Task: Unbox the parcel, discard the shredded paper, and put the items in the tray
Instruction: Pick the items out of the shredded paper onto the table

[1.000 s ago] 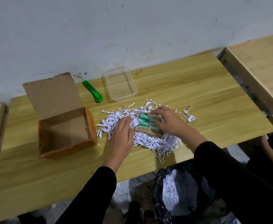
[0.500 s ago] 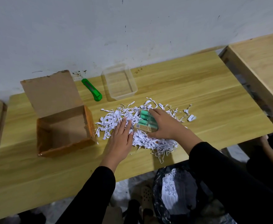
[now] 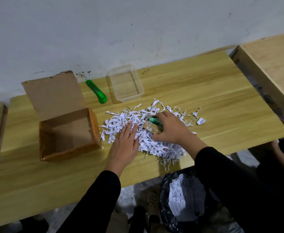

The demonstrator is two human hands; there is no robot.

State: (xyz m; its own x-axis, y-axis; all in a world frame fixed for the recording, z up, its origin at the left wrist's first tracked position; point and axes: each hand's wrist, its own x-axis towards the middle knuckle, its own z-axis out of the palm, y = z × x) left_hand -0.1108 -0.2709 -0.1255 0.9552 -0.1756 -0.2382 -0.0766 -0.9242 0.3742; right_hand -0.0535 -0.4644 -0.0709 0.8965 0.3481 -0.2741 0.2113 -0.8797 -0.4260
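**Pack sitting in the shred pile, right hand on it**

Wooden table [image 3: 205,98] against the wall. At the left is the cardboard box [image 3: 54,95], lid flap standing up. Just right of it, a big heap of shredded paper [image 3: 117,121] spreads over the tabletop and spills past the near edge. On the floor below that edge is a black bag [image 3: 180,199] with white shreds in it.

The clear tray [image 3: 141,91] is behind the heap, near the wall. The left hand [image 3: 124,145] lies flat on the shreds, fingers straight — gripping nothing. The right hand [image 3: 171,130] is curled round the pack. The green cutter [image 3: 96,92] lies between box flap and tray. The green-and-tan pack [image 3: 152,126] is on top of the heap — well short of the tray.
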